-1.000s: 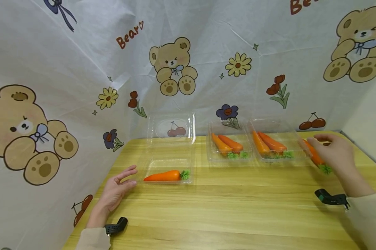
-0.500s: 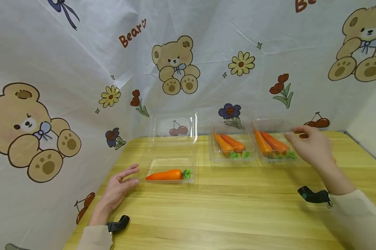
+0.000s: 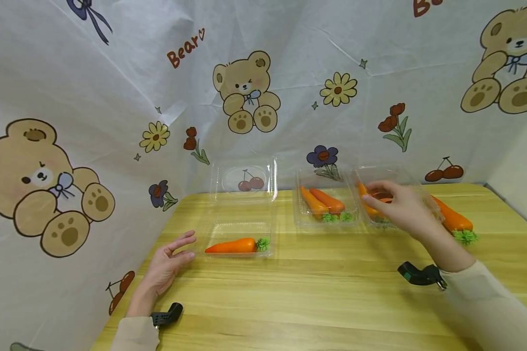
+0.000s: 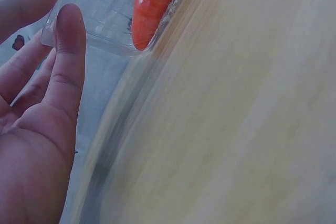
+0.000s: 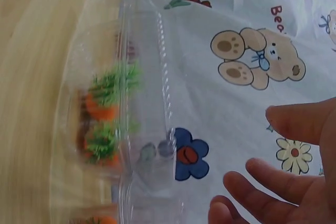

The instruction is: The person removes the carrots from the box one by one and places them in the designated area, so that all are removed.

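Observation:
My left hand [image 3: 164,265] lies at the left edge of an opened clear plastic box [image 3: 228,227], fingers extended and apart. In the left wrist view its fingertips and thumb are right at the box's corner [image 4: 97,22]. One orange carrot [image 3: 233,245] with a green tuft lies along the box's front. My right hand [image 3: 404,209] hovers over the rightmost clear box [image 3: 373,171], fingers spread from the thumb, nothing between them. It partly hides the carrots inside. The right wrist view shows the same hand [image 5: 289,182] with blurred green carrot tops [image 5: 107,85] in clear plastic.
A middle clear box [image 3: 300,222] holds two carrots. Another carrot [image 3: 456,219] lies at the right beside the rightmost box. The opened box's lid [image 3: 215,181] stands up toward the bear-printed cloth [image 3: 290,151] behind the wooden table [image 3: 290,302].
My right hand has moved left from beside the loose carrot at the right to over the rightmost box. That carrot is uncovered now. My left hand stays by the opened box.

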Tool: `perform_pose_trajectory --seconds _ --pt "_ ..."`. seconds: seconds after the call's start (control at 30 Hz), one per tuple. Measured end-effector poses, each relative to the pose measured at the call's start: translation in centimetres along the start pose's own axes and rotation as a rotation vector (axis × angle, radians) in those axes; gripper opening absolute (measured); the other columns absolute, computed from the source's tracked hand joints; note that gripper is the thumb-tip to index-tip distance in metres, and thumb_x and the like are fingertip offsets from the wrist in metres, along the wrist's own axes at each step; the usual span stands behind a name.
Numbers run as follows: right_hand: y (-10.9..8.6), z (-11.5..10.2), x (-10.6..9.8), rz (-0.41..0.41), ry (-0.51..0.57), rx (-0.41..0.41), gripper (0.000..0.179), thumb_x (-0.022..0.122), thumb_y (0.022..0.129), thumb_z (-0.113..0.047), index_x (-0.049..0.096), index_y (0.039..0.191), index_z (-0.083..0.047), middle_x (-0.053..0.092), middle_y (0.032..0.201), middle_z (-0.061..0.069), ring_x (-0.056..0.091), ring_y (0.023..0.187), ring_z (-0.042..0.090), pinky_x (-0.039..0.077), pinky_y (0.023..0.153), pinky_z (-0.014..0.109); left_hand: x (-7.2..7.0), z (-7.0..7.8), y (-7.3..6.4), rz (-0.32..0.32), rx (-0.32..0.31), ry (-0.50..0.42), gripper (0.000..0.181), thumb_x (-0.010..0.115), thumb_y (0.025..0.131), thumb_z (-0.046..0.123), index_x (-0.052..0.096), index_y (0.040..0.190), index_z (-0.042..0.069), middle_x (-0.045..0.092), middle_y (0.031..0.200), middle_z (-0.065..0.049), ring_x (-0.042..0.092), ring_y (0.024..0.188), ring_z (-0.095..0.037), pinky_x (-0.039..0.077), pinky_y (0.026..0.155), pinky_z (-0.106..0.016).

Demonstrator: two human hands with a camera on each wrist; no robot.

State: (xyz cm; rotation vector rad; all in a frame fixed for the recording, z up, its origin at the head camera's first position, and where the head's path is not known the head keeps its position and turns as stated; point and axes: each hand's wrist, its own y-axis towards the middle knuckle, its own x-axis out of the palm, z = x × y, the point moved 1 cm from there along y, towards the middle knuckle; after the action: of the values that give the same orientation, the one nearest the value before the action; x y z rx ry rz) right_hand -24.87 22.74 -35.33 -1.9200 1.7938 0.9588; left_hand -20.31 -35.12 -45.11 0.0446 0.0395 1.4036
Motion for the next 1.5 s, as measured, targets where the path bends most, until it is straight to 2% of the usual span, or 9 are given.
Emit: perform_pose_trajectory --seconds 0.23,0.4,0.57,0.83,1.07,1.3,1.5 --pt "0.4 -1.7 1.3 -0.137 0.092 -0.037 0.052 0.063 0.103 -0.041 0.056 0.14 -0.005 0.062 0.137 0.02 0.059 0.125 0.041 0.059 0.092 0.049 0.0 -0.1 0.0 -0.005 0.006 -0.007 0.056 0.065 0.096 -0.007 0.044 0.147 -0.015 0.046 0.156 0.008 0.064 0.121 -0.018 0.059 0.09 -0.02" --pt "0.4 -3.0 2.1 -0.184 0.102 -0.067 0.049 0.065 0.101 -0.042 0.06 0.138 -0.01 0.061 0.14 0.015 0.061 0.124 0.036 0.056 0.098 0.053 0.0 -0.1 0.1 -0.004 0.007 -0.006 0.055 0.065 0.096 -0.007 0.045 0.146 -0.014 0.046 0.156 0.008 0.064 0.122 -0.019 0.059 0.09 -0.02" --pt "0.7 -3.9 3.2 -0.254 0.166 -0.072 0.047 0.067 0.1 -0.042 0.062 0.136 -0.013 0.06 0.141 0.015 0.061 0.127 0.036 0.055 0.101 0.054 0.0 -0.1 0.2 -0.003 0.008 -0.001 0.055 0.066 0.096 -0.006 0.045 0.146 -0.014 0.045 0.157 0.007 0.064 0.124 -0.019 0.058 0.09 -0.02" --pt "1.2 -5.0 5.1 -0.315 0.208 -0.128 0.042 0.068 0.1 -0.034 0.063 0.135 -0.011 0.061 0.14 0.015 0.061 0.125 0.034 0.053 0.104 0.053 0.2 -0.2 0.1 -0.009 0.01 -0.013 0.058 0.067 0.095 -0.005 0.042 0.147 -0.017 0.046 0.157 0.007 0.065 0.12 -0.019 0.059 0.089 -0.019" --pt "1.8 -5.8 7.0 -0.376 0.249 -0.135 0.043 0.069 0.1 -0.031 0.062 0.135 -0.008 0.058 0.143 0.017 0.06 0.128 0.036 0.053 0.105 0.051 0.1 -0.1 0.0 -0.001 0.002 -0.015 0.058 0.067 0.095 -0.006 0.042 0.146 -0.017 0.043 0.16 0.002 0.066 0.117 -0.018 0.058 0.088 -0.019" --pt "2.2 -6.5 8.9 -0.439 0.304 -0.154 0.043 0.07 0.099 -0.031 0.062 0.135 -0.007 0.061 0.141 0.016 0.061 0.128 0.035 0.055 0.104 0.049 0.1 0.1 -0.1 -0.003 -0.003 -0.012 0.059 0.066 0.095 -0.006 0.04 0.147 -0.018 0.04 0.162 0.0 0.064 0.122 -0.018 0.058 0.089 -0.019" --pt "2.4 -7.7 10.5 -0.483 0.33 -0.157 0.042 0.071 0.099 -0.03 0.063 0.134 -0.008 0.063 0.137 0.013 0.063 0.125 0.033 0.056 0.102 0.047 0.1 0.1 -0.1 -0.003 -0.006 -0.01 0.06 0.067 0.095 -0.005 0.039 0.147 -0.018 0.041 0.161 0.001 0.064 0.121 -0.018 0.058 0.089 -0.019"
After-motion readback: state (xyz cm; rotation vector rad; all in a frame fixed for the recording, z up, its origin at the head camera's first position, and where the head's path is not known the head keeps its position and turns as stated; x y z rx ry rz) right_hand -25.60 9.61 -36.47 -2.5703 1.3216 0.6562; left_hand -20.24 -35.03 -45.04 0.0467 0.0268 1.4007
